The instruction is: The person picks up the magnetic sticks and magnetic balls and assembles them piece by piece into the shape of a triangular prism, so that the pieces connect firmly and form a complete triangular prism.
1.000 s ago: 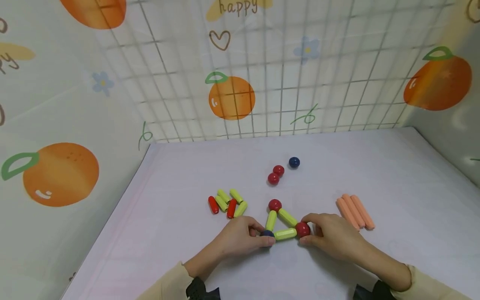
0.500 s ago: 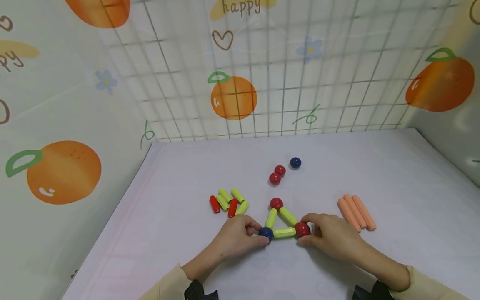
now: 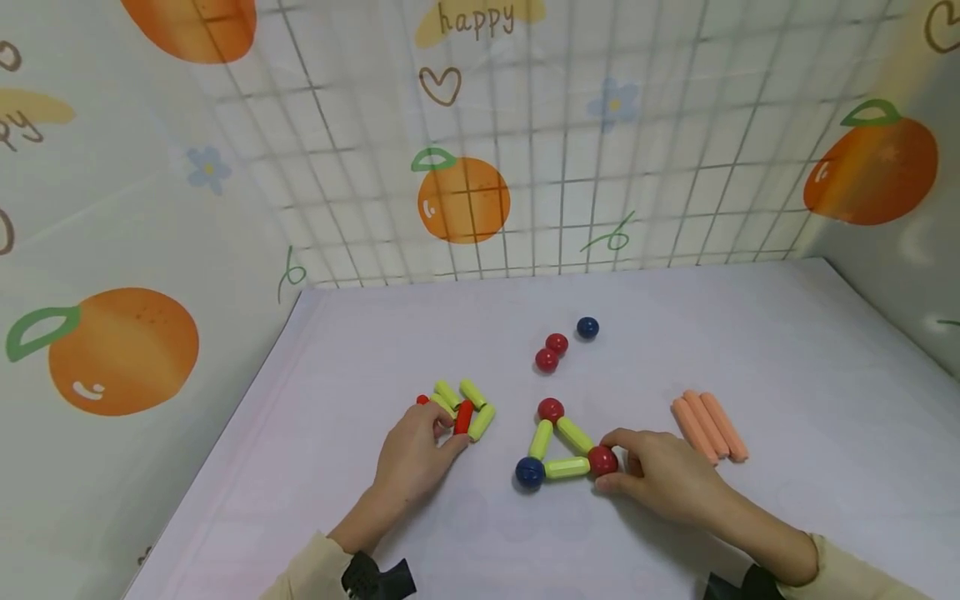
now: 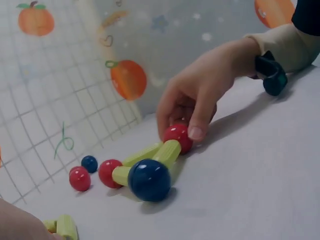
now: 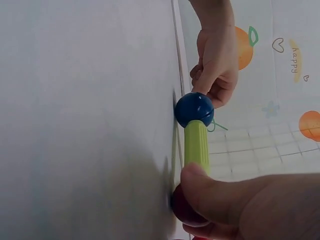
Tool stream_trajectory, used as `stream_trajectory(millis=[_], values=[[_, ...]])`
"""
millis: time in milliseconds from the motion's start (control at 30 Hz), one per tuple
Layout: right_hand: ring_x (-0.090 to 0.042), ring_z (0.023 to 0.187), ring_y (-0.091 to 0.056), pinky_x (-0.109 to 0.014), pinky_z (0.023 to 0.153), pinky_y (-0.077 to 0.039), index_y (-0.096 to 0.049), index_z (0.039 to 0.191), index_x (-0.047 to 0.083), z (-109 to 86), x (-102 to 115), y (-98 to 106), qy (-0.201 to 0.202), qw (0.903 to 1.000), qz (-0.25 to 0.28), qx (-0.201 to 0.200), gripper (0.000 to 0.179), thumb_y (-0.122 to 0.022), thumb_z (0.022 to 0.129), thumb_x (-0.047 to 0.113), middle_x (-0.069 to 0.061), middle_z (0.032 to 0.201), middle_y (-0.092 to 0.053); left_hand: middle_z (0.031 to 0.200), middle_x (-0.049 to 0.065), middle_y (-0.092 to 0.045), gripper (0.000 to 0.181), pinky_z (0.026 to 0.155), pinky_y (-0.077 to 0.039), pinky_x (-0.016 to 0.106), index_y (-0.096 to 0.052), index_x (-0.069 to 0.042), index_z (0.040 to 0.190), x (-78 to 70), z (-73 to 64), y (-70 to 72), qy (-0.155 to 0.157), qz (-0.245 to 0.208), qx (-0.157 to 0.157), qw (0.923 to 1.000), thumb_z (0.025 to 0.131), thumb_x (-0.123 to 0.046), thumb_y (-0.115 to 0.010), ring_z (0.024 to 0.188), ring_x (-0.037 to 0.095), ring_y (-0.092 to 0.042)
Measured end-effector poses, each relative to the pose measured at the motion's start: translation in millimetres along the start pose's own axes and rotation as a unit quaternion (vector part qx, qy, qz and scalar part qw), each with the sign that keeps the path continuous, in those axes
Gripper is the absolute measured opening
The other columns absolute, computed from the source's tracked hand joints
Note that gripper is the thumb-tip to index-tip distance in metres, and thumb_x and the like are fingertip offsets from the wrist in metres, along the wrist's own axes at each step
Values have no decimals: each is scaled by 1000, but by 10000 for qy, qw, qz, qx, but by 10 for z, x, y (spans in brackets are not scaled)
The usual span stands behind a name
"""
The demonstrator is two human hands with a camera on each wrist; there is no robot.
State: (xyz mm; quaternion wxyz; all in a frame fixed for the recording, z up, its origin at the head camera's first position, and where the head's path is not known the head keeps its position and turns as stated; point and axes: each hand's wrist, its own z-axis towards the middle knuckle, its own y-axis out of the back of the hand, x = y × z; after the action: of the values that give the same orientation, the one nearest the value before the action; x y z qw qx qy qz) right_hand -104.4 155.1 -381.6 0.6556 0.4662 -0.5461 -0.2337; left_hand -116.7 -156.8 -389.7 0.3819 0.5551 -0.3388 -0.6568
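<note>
Triangle (image 3: 574,435) lies flat on the surface, between and just beyond the two hands: three lime rods (image 3: 567,468) joined to a blue ball (image 3: 530,472), a far red ball (image 3: 551,410) and a right-hand red ball (image 3: 602,460). All three corners look met, with no gap that I can make out.

Handling, my estimate: light, each part stiff, glossy balls somewhat slippery and apt to roll if loose. Weak point is probably the joints; I cannot see what fastens them. I would hold by a ball at its widest, thumb opposite finger, and avoid lifting by one rod, which could let the triangle fold or part.

Right hand (image 3: 667,475): clamped on the right-hand red ball, thumb on the near side, finger on the far side.

Left hand (image 3: 416,446): at the pile, thumb and finger about a red rod (image 3: 464,417). I cannot tell whether they have closed on it. This rod I judge light and rigid, best pinched across mid-length. Loose lime pieces (image 3: 482,422) lie beside it.

Farther out: two loose red balls (image 3: 547,360), a loose blue ball (image 3: 588,327); peach sticks (image 3: 705,427) beyond the right hand.
</note>
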Motion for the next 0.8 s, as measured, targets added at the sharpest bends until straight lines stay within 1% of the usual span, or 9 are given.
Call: stream_trajectory(millis=[67,133,233,400,467,600,700,800], values=[[-3,54,-39,-20,50,-29,-69,111,22,4,0,2,29,10000,-20,-13,42,-78,78,46,10,60,-46,79,2,-56,22,59,-37,23,-69,-9,92,39,15,-8,-7,79,-68,9999,82,-25,-79,69,11,-46],[-3,54,-39,-20,50,-29,-69,111,22,9,1,5,42,10000,-22,-1,42,-78,78,46,10,60,-47,80,2,-56,19,58,-37,23,-70,-8,92,48,27,-7,15,145,-66,9999,83,-23,-77,69,11,-46],[-3,54,-39,-20,50,-29,-69,111,22,14,2,10,61,10000,-23,33,41,-78,78,46,10,60,-47,80,3,-57,16,58,-38,24,-72,-6,93,35,50,5,68,252,-52,9996,84,-19,-75,69,12,-47],[-3,55,-40,-20,50,-30,-70,110,21,16,11,20,113,9999,-45,59,41,-78,78,45,10,60,-48,88,8,-61,16,60,-43,27,-73,-3,95,8,85,12,92,449,-102,9989,84,-14,-72,70,15,-53],[-3,55,-40,-20,50,-30,-70,110,20,16,15,23,124,9999,-57,74,42,-79,78,45,10,60,-48,91,9,-61,18,58,-43,27,-74,-3,98,-3,102,-1,94,492,-59,9987,84,-14,-71,68,15,-53],[-3,55,-40,-20,50,-30,-70,111,19,16,20,25,113,9999,-62,89,43,-79,78,44,10,60,-48,93,10,-60,23,57,-42,26,-73,-3,103,-31,144,-32,93,551,74,9984,84,-16,-73,66,15,-51],[-3,55,-40,-20,50,-30,-70,111,19,16,21,21,96,9999,-93,70,43,-79,78,44,10,60,-47,91,9,-59,23,60,-43,26,-72,-4,103,-44,176,-48,100,542,126,9984,84,-18,-75,68,15,-52],[-3,55,-40,-20,50,-29,-70,111,20,17,20,21,62,9999,-116,72,43,-79,78,45,10,60,-47,89,9,-59,21,60,-43,26,-73,-4,100,-47,189,-34,138,500,152,9985,84,-18,-75,68,16,-52]])
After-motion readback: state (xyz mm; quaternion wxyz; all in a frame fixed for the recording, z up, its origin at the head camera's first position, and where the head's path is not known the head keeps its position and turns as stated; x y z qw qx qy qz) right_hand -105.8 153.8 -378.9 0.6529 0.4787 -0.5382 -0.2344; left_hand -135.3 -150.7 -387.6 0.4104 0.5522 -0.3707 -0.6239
